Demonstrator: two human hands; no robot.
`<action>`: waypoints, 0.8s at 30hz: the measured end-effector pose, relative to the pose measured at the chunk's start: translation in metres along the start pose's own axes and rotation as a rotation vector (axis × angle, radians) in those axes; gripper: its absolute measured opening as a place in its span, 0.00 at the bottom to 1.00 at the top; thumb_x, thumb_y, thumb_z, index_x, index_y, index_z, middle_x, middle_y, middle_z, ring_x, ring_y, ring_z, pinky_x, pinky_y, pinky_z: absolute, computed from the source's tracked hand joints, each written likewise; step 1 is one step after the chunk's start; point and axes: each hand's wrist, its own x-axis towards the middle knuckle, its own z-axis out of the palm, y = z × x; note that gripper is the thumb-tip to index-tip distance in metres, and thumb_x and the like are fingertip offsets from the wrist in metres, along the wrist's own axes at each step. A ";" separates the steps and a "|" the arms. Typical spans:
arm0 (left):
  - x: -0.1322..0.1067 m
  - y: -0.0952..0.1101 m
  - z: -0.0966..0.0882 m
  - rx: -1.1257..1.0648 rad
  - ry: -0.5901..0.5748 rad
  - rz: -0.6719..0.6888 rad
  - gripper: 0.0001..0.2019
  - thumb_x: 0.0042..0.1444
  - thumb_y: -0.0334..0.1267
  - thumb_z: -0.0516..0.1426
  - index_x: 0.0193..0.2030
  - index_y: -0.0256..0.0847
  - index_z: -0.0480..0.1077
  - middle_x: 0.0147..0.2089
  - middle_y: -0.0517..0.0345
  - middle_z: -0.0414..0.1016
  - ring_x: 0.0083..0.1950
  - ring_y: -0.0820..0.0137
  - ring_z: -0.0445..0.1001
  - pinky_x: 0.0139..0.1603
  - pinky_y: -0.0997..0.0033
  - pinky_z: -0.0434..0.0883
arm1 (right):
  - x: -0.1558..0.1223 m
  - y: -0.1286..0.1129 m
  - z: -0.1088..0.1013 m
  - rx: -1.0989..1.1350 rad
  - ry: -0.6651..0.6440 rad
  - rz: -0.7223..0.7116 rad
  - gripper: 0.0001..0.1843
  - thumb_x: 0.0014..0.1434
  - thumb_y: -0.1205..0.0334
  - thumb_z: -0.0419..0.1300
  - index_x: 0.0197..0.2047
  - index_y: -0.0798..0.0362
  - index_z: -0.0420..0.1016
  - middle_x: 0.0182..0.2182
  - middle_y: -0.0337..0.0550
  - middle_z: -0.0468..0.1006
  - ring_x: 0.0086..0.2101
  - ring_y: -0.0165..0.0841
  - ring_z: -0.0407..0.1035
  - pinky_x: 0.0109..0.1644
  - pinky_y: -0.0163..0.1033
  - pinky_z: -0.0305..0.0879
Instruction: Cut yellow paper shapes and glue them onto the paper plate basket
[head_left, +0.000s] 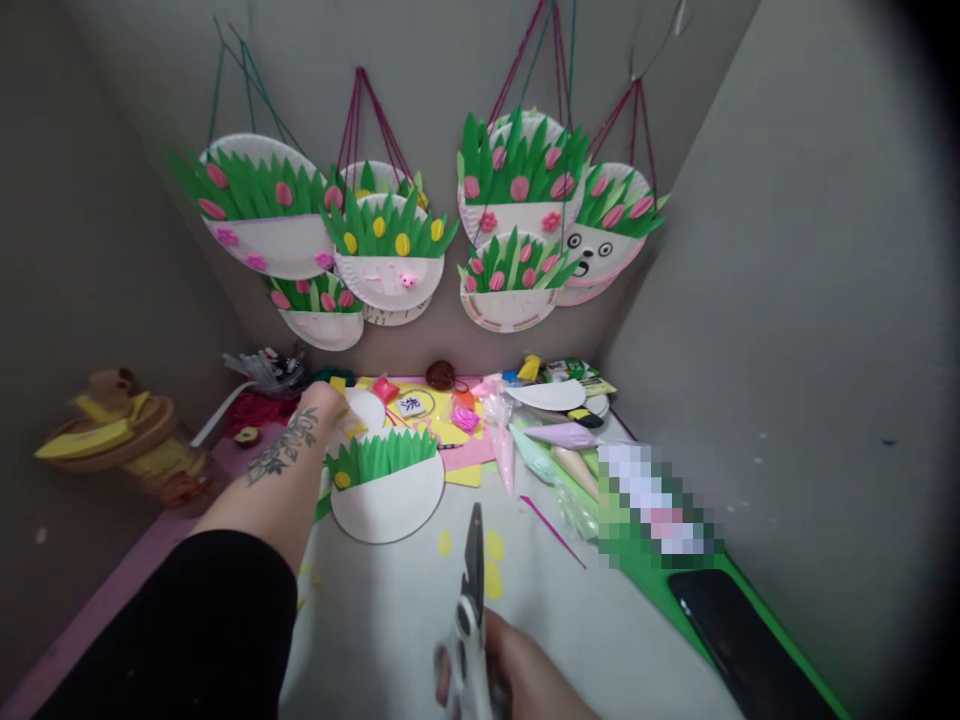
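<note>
My left hand (324,405) reaches forward over the table to the top left edge of a white paper-plate basket (390,500) with green paper grass and a yellow dot; its fingers are hidden behind the wrist and the plate. My right hand (517,670), low in the view, grips white-handled scissors (472,590) with the closed blades pointing away from me. Small yellow paper ovals (491,560) lie on the table just beyond the blades.
Several finished plate baskets (517,220) with green grass and pink or yellow dots hang on the back wall. Coloured paper sheets (465,450), piping-bag-like cones (555,450) and small craft bits crowd the far table. A black phone (742,640) lies right; a blurred patch sits above it.
</note>
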 end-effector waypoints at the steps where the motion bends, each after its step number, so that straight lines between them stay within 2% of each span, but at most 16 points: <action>1: -0.003 0.002 -0.003 -0.051 0.014 -0.029 0.18 0.60 0.42 0.55 0.54 0.36 0.66 0.53 0.48 0.69 0.50 0.63 0.72 0.48 0.56 0.72 | -0.001 -0.001 0.000 -0.012 0.027 -0.012 0.23 0.34 0.71 0.68 0.37 0.52 0.70 0.34 0.39 0.75 0.33 0.30 0.68 0.33 0.31 0.61; 4: -0.024 0.014 -0.012 -0.238 0.056 -0.077 0.14 0.56 0.38 0.58 0.47 0.33 0.70 0.44 0.49 0.74 0.45 0.63 0.74 0.43 0.62 0.73 | -0.004 -0.009 -0.001 0.007 0.107 -0.101 0.20 0.34 0.73 0.67 0.33 0.53 0.69 0.32 0.38 0.75 0.34 0.31 0.67 0.36 0.33 0.61; 6: -0.051 0.023 -0.018 -0.388 0.058 -0.078 0.13 0.51 0.37 0.58 0.43 0.32 0.71 0.36 0.52 0.75 0.40 0.64 0.75 0.36 0.69 0.72 | -0.005 -0.013 -0.002 0.066 0.109 -0.162 0.21 0.35 0.68 0.69 0.34 0.53 0.69 0.30 0.39 0.75 0.33 0.32 0.68 0.38 0.36 0.62; 10: -0.138 0.034 -0.026 -0.583 -0.074 -0.058 0.12 0.44 0.41 0.61 0.33 0.35 0.71 0.28 0.58 0.73 0.30 0.70 0.73 0.29 0.74 0.69 | -0.002 -0.010 -0.004 0.129 0.127 -0.283 0.25 0.38 0.51 0.72 0.36 0.54 0.68 0.30 0.38 0.71 0.30 0.30 0.66 0.35 0.35 0.62; 13: -0.208 0.033 -0.029 -0.764 -0.271 -0.068 0.12 0.43 0.44 0.61 0.26 0.37 0.68 0.22 0.62 0.68 0.23 0.76 0.65 0.25 0.76 0.64 | 0.002 -0.003 -0.007 0.053 0.201 -0.345 0.24 0.45 0.47 0.69 0.36 0.54 0.66 0.27 0.36 0.68 0.26 0.26 0.61 0.30 0.32 0.58; 16: -0.254 0.030 -0.032 -0.734 -0.333 -0.112 0.16 0.46 0.46 0.59 0.17 0.38 0.62 0.16 0.64 0.60 0.19 0.78 0.57 0.21 0.77 0.57 | 0.006 -0.003 -0.008 -0.060 0.276 -0.402 0.21 0.51 0.46 0.65 0.34 0.54 0.65 0.25 0.35 0.67 0.25 0.26 0.60 0.29 0.32 0.57; 19: -0.275 0.024 -0.031 -0.695 -0.391 -0.116 0.16 0.48 0.45 0.58 0.18 0.39 0.60 0.15 0.66 0.57 0.19 0.78 0.55 0.21 0.76 0.54 | 0.010 -0.018 -0.001 -0.129 0.425 -0.478 0.19 0.49 0.49 0.66 0.34 0.52 0.65 0.27 0.36 0.69 0.26 0.28 0.63 0.30 0.33 0.60; 22: -0.279 0.019 -0.028 -0.692 -0.417 -0.073 0.13 0.50 0.45 0.57 0.22 0.39 0.63 0.17 0.67 0.57 0.20 0.77 0.56 0.22 0.76 0.55 | 0.018 -0.042 0.012 -0.095 0.503 -0.554 0.19 0.46 0.53 0.66 0.37 0.51 0.65 0.34 0.39 0.73 0.31 0.31 0.67 0.34 0.35 0.64; 24: -0.278 0.019 -0.027 -0.690 -0.452 -0.018 0.11 0.51 0.45 0.57 0.25 0.39 0.65 0.19 0.66 0.61 0.22 0.75 0.60 0.23 0.76 0.58 | 0.025 -0.061 0.020 -0.072 0.564 -0.587 0.19 0.44 0.57 0.67 0.36 0.50 0.63 0.31 0.36 0.73 0.30 0.31 0.67 0.34 0.35 0.64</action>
